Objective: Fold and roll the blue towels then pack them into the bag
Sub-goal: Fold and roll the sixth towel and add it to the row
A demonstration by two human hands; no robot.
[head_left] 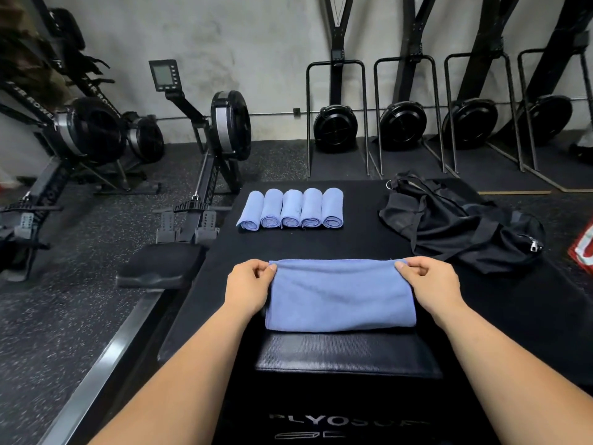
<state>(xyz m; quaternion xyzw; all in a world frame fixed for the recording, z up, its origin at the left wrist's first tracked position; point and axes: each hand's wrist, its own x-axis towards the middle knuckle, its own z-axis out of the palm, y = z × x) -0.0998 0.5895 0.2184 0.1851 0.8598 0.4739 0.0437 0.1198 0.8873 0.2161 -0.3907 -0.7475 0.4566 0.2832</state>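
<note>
Folded blue rectangular microfibre towel [340, 297] flat on black padded surface [353, 242], long side running left to right, near edge meeting a ribbed black pad [346, 351]. Left hand [248, 284] at the towel's far left corner, fingers [260, 266] curled, pinching the cloth edge against the thumb. Right hand [430, 284] mirrored at the far right corner, fingers [417, 266] curled, same pinch on the edge. Both forearms bare, reaching in from the bottom of the view, one each side of the towel. Further back on the same surface: row of five rolled blue towels [290, 208], side by side and touching, spiral ends facing the camera, well apart from the folded one. Right of that row and apart from it: crumpled black fabric bag [459, 229], slumped flat, metal ring at its far left top, zipper pull at its right end; open or closed, cannot tell. White lettering [346, 422] on the dark front face below the ribbed pad, starts "PLYO", rest blurred. Left, on the speckled rubber floor: black rowing machines [221, 130], the nearest with a small monitor on an arm. Back, against the grey wall: four black upright fan-wheel machines [335, 126] in metal frames. Red-and-white item [585, 248] cut off at the right edge, not identifiable.
</note>
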